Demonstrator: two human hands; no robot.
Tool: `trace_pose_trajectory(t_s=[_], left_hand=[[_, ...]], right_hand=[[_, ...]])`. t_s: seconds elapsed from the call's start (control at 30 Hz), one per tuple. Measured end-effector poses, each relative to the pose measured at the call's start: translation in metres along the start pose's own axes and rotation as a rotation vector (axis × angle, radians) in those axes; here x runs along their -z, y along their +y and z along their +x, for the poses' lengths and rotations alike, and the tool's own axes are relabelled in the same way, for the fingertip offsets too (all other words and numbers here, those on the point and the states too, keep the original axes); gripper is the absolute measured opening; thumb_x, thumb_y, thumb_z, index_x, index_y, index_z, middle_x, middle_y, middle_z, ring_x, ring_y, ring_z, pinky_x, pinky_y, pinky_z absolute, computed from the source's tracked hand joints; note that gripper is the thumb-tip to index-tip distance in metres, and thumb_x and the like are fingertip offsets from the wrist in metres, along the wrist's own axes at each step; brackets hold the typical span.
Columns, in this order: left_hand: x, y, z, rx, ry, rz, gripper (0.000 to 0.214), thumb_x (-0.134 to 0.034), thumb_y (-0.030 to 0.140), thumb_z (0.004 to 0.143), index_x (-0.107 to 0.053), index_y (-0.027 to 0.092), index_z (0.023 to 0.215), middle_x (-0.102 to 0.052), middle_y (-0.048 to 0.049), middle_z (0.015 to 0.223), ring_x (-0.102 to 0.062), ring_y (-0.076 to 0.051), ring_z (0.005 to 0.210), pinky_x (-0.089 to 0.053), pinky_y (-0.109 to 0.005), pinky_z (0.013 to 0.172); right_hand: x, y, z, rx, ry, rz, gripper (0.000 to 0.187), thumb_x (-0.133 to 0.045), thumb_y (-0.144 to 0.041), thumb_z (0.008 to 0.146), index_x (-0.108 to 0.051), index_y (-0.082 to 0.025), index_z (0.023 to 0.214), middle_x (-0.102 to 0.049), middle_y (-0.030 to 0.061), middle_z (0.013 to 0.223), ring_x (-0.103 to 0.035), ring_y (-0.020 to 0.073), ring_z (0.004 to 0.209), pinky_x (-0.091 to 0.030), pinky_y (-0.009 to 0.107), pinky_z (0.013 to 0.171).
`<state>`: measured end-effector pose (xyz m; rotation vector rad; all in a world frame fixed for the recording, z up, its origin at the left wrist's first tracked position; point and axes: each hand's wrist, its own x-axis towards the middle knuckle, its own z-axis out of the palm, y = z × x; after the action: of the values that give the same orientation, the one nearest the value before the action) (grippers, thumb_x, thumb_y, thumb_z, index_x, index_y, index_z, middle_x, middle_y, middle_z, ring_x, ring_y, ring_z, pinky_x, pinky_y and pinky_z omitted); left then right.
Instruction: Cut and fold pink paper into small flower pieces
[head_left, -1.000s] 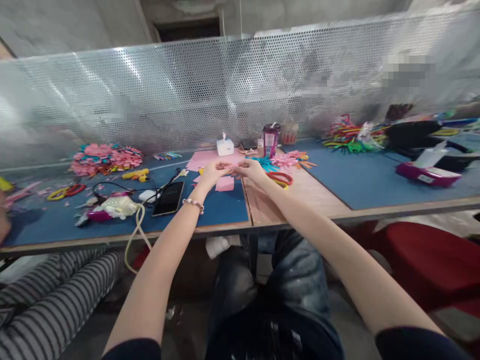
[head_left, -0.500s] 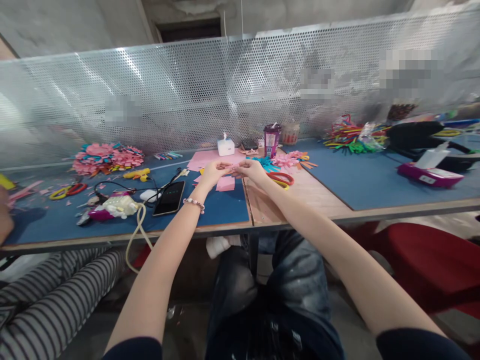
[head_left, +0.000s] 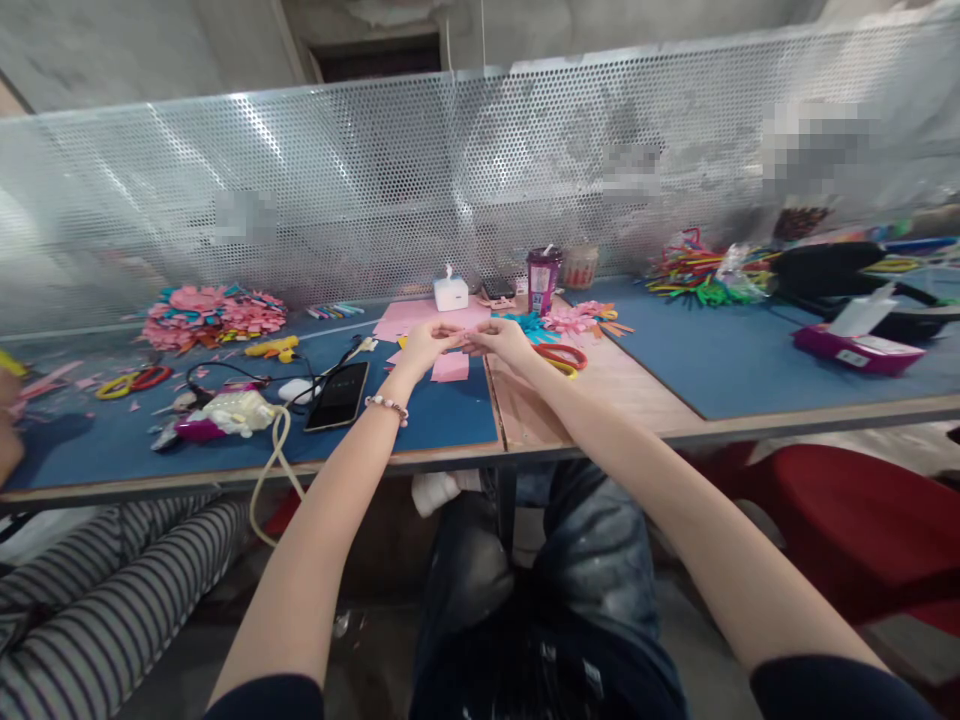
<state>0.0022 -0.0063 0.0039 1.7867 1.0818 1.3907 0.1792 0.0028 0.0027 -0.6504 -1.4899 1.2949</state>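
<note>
My left hand (head_left: pixel 427 346), with a beaded bracelet on its wrist, and my right hand (head_left: pixel 504 338) meet fingertip to fingertip above the desk. Both are closed in a pinch on a small piece of pink paper, mostly hidden by the fingers. Just below them, pink paper squares (head_left: pixel 451 367) lie on the blue mat. A larger pink sheet (head_left: pixel 396 318) is spread behind my hands. Scissors (head_left: pixel 564 358) with red and yellow handles rest beside my right wrist. Blue and pink paper flowers (head_left: pixel 571 319) lie behind the scissors.
Toward the back stand a white tissue box (head_left: pixel 450 294) and a purple cup (head_left: pixel 543 284). A phone (head_left: pixel 339 396), cables and a yellow glue gun (head_left: pixel 274 348) lie left, near a heap of paper flowers (head_left: pixel 210 318). At far left, a co-worker's hand (head_left: pixel 9 445) shows.
Almost nothing differs: my hands keep the same pinch in the same place. The co-worker's hand at the far left has shifted slightly.
</note>
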Motion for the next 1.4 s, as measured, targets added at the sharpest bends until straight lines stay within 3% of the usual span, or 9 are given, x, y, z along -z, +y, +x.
trace_pose_trajectory(t_s=[0.3,0.53,0.8,1.07,1.23,1.4], left_hand=[[0.003,0.001,-0.001,0.032,-0.001,-0.027,0.033,-0.079,0.034,0.065,-0.071,0.012,0.089,-0.071,-0.0095,0.082,-0.062,-0.015,0.07,-0.043,-0.025,0.059],[0.003,0.0,-0.001,0.062,0.004,-0.052,0.034,-0.081,0.032,0.06,-0.071,0.013,0.087,-0.071,-0.0081,0.08,-0.062,-0.015,0.07,-0.046,-0.028,0.064],[0.003,-0.003,-0.001,0.064,-0.031,-0.05,0.032,-0.08,0.029,0.061,-0.072,0.013,0.088,-0.072,-0.0085,0.082,-0.063,-0.016,0.071,-0.047,-0.028,0.065],[0.002,-0.001,0.0,0.055,-0.035,-0.05,0.031,-0.079,0.028,0.062,-0.072,0.013,0.088,-0.072,-0.0084,0.082,-0.062,-0.015,0.071,-0.045,-0.027,0.063],[0.003,-0.002,0.001,0.069,-0.021,-0.029,0.03,-0.079,0.028,0.061,-0.072,0.014,0.087,-0.072,-0.0079,0.082,-0.061,-0.015,0.068,-0.044,-0.027,0.062],[0.001,-0.002,0.0,0.066,-0.009,-0.011,0.031,-0.079,0.031,0.061,-0.073,0.015,0.086,-0.072,-0.0083,0.083,-0.062,-0.016,0.07,-0.044,-0.027,0.062]], right_hand=[[0.003,0.006,0.003,0.01,-0.034,0.043,0.017,-0.075,-0.015,0.075,-0.058,-0.012,0.077,-0.071,0.0042,0.063,-0.07,0.0159,0.061,-0.06,0.027,0.063],[0.009,0.018,0.007,-0.014,-0.208,-0.155,0.026,-0.081,-0.031,0.068,-0.067,-0.012,0.079,-0.072,0.0036,0.07,-0.065,0.0102,0.059,-0.052,0.017,0.054],[0.012,0.015,0.005,0.017,-0.159,-0.252,0.039,-0.079,-0.047,0.067,-0.066,-0.01,0.069,-0.072,0.0074,0.068,-0.063,0.0095,0.056,-0.046,0.016,0.048],[0.018,0.01,0.007,0.028,-0.161,-0.327,0.042,-0.078,-0.05,0.066,-0.072,-0.009,0.076,-0.073,0.009,0.073,-0.062,0.0098,0.052,-0.043,0.015,0.042],[0.024,0.007,0.007,-0.009,-0.272,-0.307,0.042,-0.075,-0.051,0.069,-0.074,-0.011,0.081,-0.075,0.0117,0.089,-0.067,0.0119,0.059,-0.047,0.016,0.044],[0.025,0.006,0.008,0.016,-0.245,-0.355,0.038,-0.076,-0.047,0.07,-0.075,-0.01,0.079,-0.075,0.0104,0.08,-0.066,0.0117,0.054,-0.047,0.016,0.042]])
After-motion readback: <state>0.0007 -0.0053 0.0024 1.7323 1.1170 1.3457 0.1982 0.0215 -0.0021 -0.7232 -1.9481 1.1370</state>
